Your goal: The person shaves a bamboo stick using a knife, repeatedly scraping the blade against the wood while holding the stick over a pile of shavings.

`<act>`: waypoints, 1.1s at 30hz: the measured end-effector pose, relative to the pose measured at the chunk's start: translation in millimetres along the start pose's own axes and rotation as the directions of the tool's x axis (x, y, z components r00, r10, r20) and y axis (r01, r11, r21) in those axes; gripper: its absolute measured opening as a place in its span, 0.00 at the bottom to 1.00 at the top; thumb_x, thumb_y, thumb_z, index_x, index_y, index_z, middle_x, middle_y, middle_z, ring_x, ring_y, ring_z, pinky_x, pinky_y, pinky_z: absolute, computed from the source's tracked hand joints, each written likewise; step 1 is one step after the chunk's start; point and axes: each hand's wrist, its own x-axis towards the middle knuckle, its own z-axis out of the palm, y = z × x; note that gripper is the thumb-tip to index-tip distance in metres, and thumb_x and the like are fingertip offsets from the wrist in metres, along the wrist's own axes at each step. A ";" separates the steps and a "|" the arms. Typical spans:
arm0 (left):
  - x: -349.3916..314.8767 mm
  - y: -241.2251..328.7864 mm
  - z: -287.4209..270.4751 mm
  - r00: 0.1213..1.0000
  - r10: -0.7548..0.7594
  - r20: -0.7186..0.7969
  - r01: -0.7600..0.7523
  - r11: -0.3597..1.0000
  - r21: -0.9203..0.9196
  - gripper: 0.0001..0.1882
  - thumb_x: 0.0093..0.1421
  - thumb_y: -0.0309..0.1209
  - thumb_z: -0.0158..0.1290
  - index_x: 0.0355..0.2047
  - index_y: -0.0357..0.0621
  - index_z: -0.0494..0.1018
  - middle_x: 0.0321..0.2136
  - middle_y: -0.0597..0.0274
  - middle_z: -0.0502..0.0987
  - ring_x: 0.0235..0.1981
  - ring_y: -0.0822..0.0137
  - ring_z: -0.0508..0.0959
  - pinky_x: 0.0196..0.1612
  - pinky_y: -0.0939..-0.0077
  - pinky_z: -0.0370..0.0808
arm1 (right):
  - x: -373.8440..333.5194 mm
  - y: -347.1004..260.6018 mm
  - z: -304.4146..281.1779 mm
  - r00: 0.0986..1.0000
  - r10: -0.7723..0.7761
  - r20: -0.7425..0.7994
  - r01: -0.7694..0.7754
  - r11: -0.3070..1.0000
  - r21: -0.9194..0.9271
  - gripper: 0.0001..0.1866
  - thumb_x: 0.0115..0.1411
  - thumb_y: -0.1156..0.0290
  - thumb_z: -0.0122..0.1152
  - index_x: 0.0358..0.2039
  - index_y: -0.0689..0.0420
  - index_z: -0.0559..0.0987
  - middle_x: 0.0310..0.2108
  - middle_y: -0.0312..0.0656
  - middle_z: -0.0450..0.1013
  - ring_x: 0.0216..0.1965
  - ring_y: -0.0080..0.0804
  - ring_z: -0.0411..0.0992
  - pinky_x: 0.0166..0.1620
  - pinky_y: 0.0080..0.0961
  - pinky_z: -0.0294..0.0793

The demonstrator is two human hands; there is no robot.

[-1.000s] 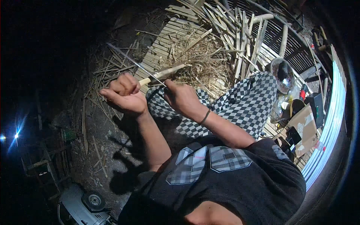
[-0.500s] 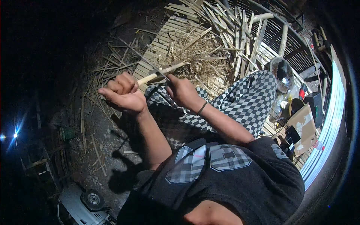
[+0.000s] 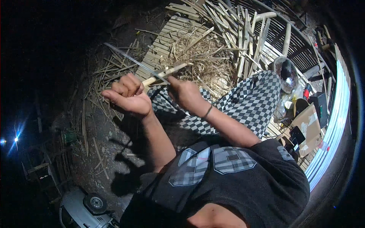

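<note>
My left hand (image 3: 127, 93) is closed in a fist around one end of a pale wooden stick (image 3: 151, 80), thumb stretched out to the left. Beyond the fist the stick runs right and away from me, over the wood shavings. My right hand (image 3: 188, 97), with a dark band at the wrist, grips the near end of a long, thin, straight blade (image 3: 133, 60). It crosses the stick just beyond my left fist and points far left. Whether the blade has a handle is hidden inside my right hand. Both hands are above my checkered trousers (image 3: 243, 102).
A heap of curly shavings (image 3: 201, 53) lies on a slatted bamboo platform (image 3: 156, 49). Split bamboo strips (image 3: 243, 38) are piled at the far right. A clear round container (image 3: 285, 74) and a cardboard piece (image 3: 308, 129) stand right. A grey power tool (image 3: 81, 209) is lower left.
The blade's far tip has swung left and slightly nearer, and its flat side now catches the light. My right hand has turned slightly; my left fist has shifted a little right.
</note>
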 end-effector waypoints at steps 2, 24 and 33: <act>0.7 1.6 9.9 1.000 0.001 -0.002 -0.001 1.000 0.024 0.30 0.71 0.56 0.31 0.16 0.55 0.44 0.11 0.74 0.45 0.14 0.77 0.45 0.15 0.80 0.40 | 5.3 34.5 16.0 0.993 0.119 -0.007 -0.119 0.990 -0.072 0.15 0.55 0.68 0.60 0.43 0.54 0.73 0.22 0.55 0.74 0.26 0.59 0.74 0.31 0.52 0.72; 9.9 -0.1 -7.4 0.998 -0.004 -0.068 0.003 1.000 -0.016 0.30 0.72 0.53 0.30 0.15 0.54 0.46 0.10 0.73 0.45 0.12 0.77 0.45 0.14 0.81 0.42 | 15.5 56.4 18.7 0.986 0.159 0.041 -0.157 0.986 -0.063 0.11 0.57 0.71 0.54 0.41 0.53 0.75 0.23 0.55 0.75 0.30 0.57 0.76 0.33 0.50 0.74; 9.6 6.8 -9.1 0.997 0.006 -0.075 -0.006 1.000 0.004 0.29 0.72 0.53 0.30 0.15 0.55 0.44 0.09 0.73 0.44 0.12 0.77 0.45 0.13 0.82 0.42 | 20.5 79.5 27.2 0.975 0.210 0.077 -0.202 0.975 -0.094 0.13 0.58 0.70 0.55 0.44 0.53 0.75 0.24 0.55 0.75 0.29 0.57 0.75 0.32 0.48 0.73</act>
